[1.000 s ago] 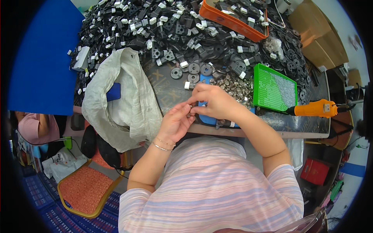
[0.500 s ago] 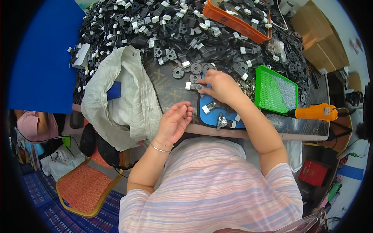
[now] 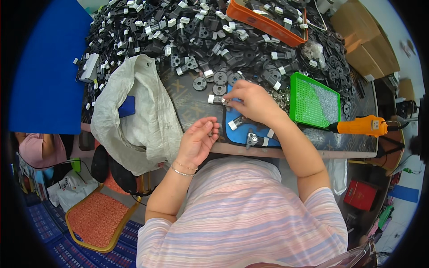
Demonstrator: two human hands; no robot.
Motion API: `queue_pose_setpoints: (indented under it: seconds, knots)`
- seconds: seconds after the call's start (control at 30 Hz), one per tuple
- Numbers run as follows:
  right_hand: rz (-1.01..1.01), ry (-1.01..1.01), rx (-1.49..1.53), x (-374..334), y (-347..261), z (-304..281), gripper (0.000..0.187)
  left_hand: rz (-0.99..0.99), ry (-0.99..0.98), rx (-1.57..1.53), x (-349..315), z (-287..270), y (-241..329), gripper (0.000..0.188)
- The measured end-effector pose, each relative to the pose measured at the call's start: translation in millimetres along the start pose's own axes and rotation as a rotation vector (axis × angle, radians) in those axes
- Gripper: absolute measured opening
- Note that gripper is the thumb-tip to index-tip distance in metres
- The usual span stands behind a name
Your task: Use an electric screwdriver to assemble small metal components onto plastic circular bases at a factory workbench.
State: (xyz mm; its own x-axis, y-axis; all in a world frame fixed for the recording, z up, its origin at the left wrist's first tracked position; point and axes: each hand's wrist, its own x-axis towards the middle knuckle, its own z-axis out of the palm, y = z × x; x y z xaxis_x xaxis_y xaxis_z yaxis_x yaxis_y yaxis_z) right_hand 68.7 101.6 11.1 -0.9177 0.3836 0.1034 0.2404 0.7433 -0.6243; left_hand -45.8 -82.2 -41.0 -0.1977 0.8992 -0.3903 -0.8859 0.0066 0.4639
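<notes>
My left hand (image 3: pixel 199 139) is held palm up by the table's front edge, its fingers curled around a small round metal piece (image 3: pixel 210 133). Further forward, my right hand (image 3: pixel 254 102) pinches down at a small silver piece (image 3: pixel 224 100) on a black plastic part with a white end (image 3: pixel 212 99). That part lies at the upper left edge of a blue mat (image 3: pixel 236 135). Two similar parts rest on the mat: one black part (image 3: pixel 237 123) below my right hand, another (image 3: pixel 254 140) near the front edge. Several black discs (image 3: pixel 220 77) lie just beyond my right fingers.
A large heap of black parts with white ends (image 3: pixel 196 35) covers the back, with an orange bin (image 3: pixel 263 27) in it. On the right are a green tray (image 3: pixel 313 120) of small pieces and an orange electric screwdriver (image 3: pixel 364 126). A white woven sack (image 3: pixel 163 134) stands left.
My right fingertips have moved slightly left and settle on the silver piece of the black part. My left hand stays nearly where it was. The whole view has shifted a little.
</notes>
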Motion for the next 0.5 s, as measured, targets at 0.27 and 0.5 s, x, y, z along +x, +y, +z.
queue_pose_setpoints:
  seconds: [0.27,0.5]
  knots:
    - [-0.069,0.054,0.274,-65.7,-20.8,-1.6,0.021,-0.197,-0.114,0.024,1.5,25.2,-26.7,0.018]
    - [0.190,0.486,0.123,-136.1,-5.8,-10.7,0.011,-0.282,-0.189,0.221,-3.3,49.4,-32.8,0.025]
